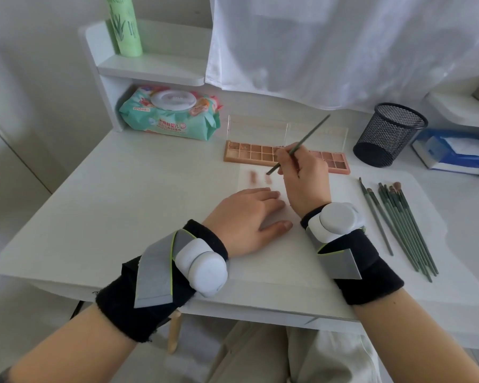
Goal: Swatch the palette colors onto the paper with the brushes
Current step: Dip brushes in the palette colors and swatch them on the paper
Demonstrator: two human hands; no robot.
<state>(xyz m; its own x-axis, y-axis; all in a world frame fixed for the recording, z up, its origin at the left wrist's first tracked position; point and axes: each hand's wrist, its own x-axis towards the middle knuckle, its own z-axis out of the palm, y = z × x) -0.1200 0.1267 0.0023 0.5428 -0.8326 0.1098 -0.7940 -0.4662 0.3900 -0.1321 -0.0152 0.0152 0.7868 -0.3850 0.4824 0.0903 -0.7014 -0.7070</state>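
Pinching a thin green brush (299, 145) between thumb and fingers, the right hand (304, 175) holds it tilted, tip down on the white paper (282, 261) just beside a short reddish-brown swatch (253, 178). A second, fainter mark sits right at the brush tip. The left hand (246, 219) lies flat on the paper with fingers straight and relaxed, pressing the sheet to the white bench (108, 217). Both wrists wear black bands with grey straps and white round devices.

Behind the right hand lies the palette (249, 153) — a long peach tray of small square pans, its clear lid standing open at the back. To the right of the paper, a group of spare brushes (404, 225) with green handles lies on the bench, bristles pointing away from the person. Farther back stands a black mesh cup (387, 134), and to the left of the palette a pack of wet wipes (169, 114). A green bottle (125, 26) stands on the shelf above.
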